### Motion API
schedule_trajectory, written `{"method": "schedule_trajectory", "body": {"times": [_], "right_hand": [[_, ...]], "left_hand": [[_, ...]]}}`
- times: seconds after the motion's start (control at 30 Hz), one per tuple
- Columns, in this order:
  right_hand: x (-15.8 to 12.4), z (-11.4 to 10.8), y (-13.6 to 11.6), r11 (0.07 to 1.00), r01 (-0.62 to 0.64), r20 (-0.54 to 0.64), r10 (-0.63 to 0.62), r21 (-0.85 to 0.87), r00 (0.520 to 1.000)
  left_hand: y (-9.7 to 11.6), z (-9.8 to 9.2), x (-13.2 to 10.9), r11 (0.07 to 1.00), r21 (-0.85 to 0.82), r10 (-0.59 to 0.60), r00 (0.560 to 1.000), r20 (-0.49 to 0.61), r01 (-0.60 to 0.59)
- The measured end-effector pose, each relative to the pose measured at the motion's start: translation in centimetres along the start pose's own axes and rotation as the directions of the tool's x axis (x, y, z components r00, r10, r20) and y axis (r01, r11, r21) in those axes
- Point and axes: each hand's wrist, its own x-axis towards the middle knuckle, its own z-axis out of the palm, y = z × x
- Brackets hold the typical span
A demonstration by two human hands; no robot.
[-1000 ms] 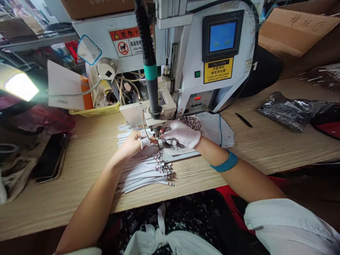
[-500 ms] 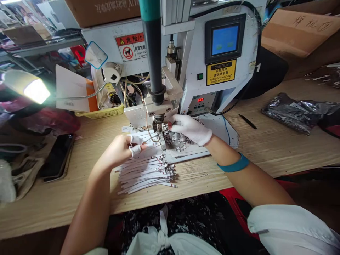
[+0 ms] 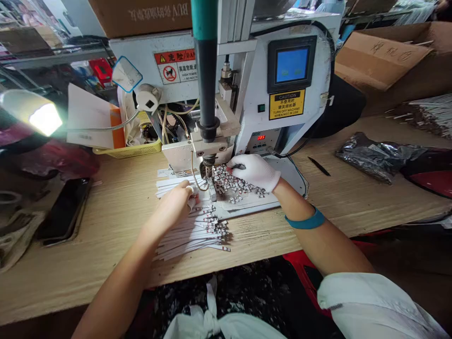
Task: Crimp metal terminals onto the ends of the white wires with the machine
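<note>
My left hand (image 3: 181, 200), with white covers on some fingers, is closed beside the soldering machine's tip (image 3: 209, 172). Its fingertips are partly hidden, so what they hold cannot be made out. Under and in front of it lies a bundle of white flat strips (image 3: 187, 242) with small pieces on their right ends. More white strips (image 3: 164, 186) lie just behind that hand. My right hand (image 3: 256, 172), in a white glove, has its fingers curled together over a heap of small metallic-and-white pieces (image 3: 226, 181). Anything in its pinch is too small to tell.
The white machine (image 3: 243, 113) with its blue screen (image 3: 291, 65) rises behind my hands. A lit lamp (image 3: 45, 118) and a phone (image 3: 65, 209) are at left. To the right are a dark tool (image 3: 318, 166), a silvery bag (image 3: 377, 155) and a cardboard box (image 3: 384, 54).
My left hand has moved right, closer to the machine's tip, and its fingers are more turned away. My right hand has drawn back slightly, uncovering more of the heap. The camera view has shifted a little.
</note>
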Motion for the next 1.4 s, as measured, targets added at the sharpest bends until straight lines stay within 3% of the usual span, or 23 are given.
{"method": "schedule_trajectory", "body": {"times": [0.07, 0.2, 0.33, 0.43, 0.5, 0.6, 0.7, 0.8, 1.0, 1.4], "right_hand": [[0.0, 0.3, -0.2, 0.998, 0.023, -0.006, -0.023, -0.056, 1.0], [0.0, 1.5, -0.7, 0.996, 0.026, 0.009, -0.025, -0.09, 1.0], [0.1, 2.0, -1.2, 0.997, -0.008, 0.009, 0.009, -0.07, 1.0], [-0.1, 1.4, -1.8, 0.992, -0.058, 0.009, 0.058, 0.116, 0.998], [-0.3, 0.9, -2.4, 0.923, -0.184, 0.118, 0.153, 0.339, 0.981], [-0.6, 0.7, -3.2, 0.709, -0.371, 0.311, 0.22, 0.6, 0.925], [-0.9, 1.2, -3.5, 0.561, -0.4, 0.373, 0.169, 0.724, 0.912], [-0.9, 1.9, -3.6, 0.49, -0.429, 0.409, 0.154, 0.759, 0.9], [-0.8, 2.7, -3.9, 0.489, -0.451, 0.425, 0.17, 0.747, 0.889], [-0.8, 2.8, -4.0, 0.496, -0.426, 0.39, 0.18, 0.757, 0.903]], "left_hand": [[0.2, -0.3, -0.2, 0.987, 0.157, 0.022, 0.999, 0.031, -0.027], [0.0, -0.9, -0.2, 0.959, 0.274, 0.099, 0.992, -0.075, -0.075], [-0.3, -1.4, 0.0, 0.998, 0.039, 0.044, 0.994, -0.102, -0.04], [-0.3, -1.6, 0.1, 0.982, -0.183, 0.048, 0.998, -0.037, -0.054], [-0.3, -1.5, 0.3, 0.955, -0.284, 0.079, 0.996, -0.032, -0.085], [-0.2, -1.2, 0.5, 0.913, -0.387, 0.119, 0.992, -0.044, -0.126], [0.1, -1.0, 0.7, 0.868, -0.492, 0.074, 0.997, -0.015, -0.072], [0.2, -0.8, 0.8, 0.812, -0.583, -0.003, 1.0, 0.0, 0.003], [0.0, -0.6, 1.0, 0.74, -0.671, -0.023, 0.999, 0.035, 0.041], [0.5, -0.3, 1.5, 0.755, -0.652, -0.048, 0.998, 0.042, 0.063]]}}
